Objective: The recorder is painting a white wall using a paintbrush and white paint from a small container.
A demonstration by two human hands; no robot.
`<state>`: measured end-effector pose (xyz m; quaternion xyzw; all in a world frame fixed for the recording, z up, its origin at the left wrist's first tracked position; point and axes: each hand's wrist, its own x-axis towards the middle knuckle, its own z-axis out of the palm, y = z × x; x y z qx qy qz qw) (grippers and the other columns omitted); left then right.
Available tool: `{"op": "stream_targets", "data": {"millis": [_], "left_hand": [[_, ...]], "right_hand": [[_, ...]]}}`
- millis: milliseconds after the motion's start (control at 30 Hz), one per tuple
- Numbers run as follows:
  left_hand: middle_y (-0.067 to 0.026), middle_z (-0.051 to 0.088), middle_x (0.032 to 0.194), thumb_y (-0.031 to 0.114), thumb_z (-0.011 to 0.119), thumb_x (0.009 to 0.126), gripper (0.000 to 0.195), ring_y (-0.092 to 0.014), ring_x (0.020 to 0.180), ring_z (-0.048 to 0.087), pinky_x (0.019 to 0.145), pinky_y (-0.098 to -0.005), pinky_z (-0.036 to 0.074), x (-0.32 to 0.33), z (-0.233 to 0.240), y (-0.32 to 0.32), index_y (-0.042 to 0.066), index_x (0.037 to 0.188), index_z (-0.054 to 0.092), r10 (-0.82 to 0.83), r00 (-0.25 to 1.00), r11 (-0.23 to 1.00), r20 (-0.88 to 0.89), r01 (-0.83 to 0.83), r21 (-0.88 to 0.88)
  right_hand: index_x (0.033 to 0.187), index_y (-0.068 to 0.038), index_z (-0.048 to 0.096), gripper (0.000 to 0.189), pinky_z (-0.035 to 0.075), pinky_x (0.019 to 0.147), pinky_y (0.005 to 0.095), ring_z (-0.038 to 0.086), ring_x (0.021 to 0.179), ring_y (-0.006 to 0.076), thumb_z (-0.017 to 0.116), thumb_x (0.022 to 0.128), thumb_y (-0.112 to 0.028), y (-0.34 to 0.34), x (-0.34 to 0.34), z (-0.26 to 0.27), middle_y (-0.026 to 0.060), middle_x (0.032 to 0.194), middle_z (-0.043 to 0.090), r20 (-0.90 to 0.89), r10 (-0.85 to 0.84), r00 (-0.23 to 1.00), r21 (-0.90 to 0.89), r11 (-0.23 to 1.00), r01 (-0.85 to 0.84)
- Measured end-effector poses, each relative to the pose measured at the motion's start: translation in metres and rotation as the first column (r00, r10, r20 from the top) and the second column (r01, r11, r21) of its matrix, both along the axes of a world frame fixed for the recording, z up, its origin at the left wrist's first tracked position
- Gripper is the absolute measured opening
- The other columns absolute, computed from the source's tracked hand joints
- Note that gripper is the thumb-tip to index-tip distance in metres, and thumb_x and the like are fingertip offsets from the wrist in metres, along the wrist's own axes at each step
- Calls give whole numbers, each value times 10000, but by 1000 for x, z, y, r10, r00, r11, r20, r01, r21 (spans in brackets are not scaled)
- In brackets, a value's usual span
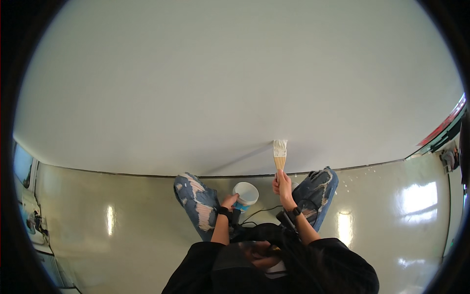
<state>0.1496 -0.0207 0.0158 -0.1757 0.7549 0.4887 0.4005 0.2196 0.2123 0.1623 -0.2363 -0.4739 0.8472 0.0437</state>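
In my right hand [284,187] is a flat paintbrush [280,150] with a wooden handle and white-coated bristles. The bristle tips meet, or nearly meet, a pale wall [235,92] low down, above its dark bottom edge. My left hand [230,201] grips the rim of a small white plastic bucket [246,193] with a blue printed side, between my bent knees. Its inside looks white; how much it holds I cannot tell. A round whitish object [294,186] shows partly behind my right hand, close to my right knee.
White spots [348,185] dot the glossy floor [147,220] to the right by the wall's foot. Black cables [262,210] run between my legs. A window [24,165] is at the far left; red and dark items [440,128] stand at the far right.
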Motion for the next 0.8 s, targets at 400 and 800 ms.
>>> {"op": "stream_targets", "data": {"millis": [400,800], "left_hand": [[-179,537,1145,394,578,774,575,-267,668,603,489,-326,488,-1,-10,-2,-76,1100,523,-35,999,999,-12,35,-16],[-187,515,1150,390,559,789,562,-287,642,611,482,-346,479,1,-6,0,-60,1121,506,-72,997,997,18,73,-31]], "right_hand": [[750,-77,430,356,164,365,189,229,401,22,397,953,-368,3,-33,147,-61,529,294,-431,38,902,133,991,21],[760,-92,422,398,162,360,223,234,380,52,460,906,-460,-8,-25,36,-52,519,256,-56,11,998,-72,997,-15]]}}
